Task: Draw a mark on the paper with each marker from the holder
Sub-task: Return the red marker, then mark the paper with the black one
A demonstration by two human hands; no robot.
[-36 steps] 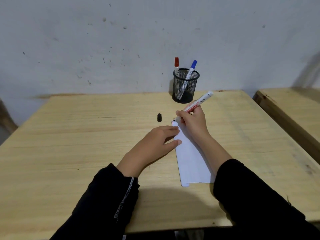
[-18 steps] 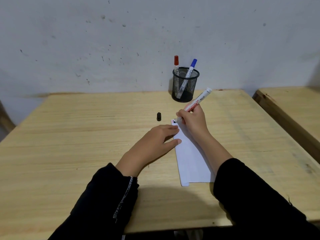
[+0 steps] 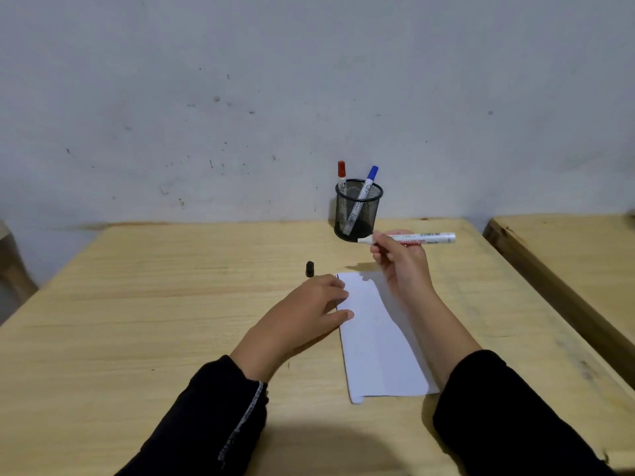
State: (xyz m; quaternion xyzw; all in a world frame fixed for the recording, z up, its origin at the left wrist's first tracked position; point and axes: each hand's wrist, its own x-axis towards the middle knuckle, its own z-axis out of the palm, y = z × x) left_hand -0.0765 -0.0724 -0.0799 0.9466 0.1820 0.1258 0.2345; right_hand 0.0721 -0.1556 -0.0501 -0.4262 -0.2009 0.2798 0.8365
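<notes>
White paper flat on desk, uncapped marker level above, faint mark perhaps at corner

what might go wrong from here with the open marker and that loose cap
The uncapped marker in the right hand hangs tip-first near the mesh holder, so it could smear ink on it. The small black cap stands loose on the table beside the left hand; a nudge could roll it away.
</notes>
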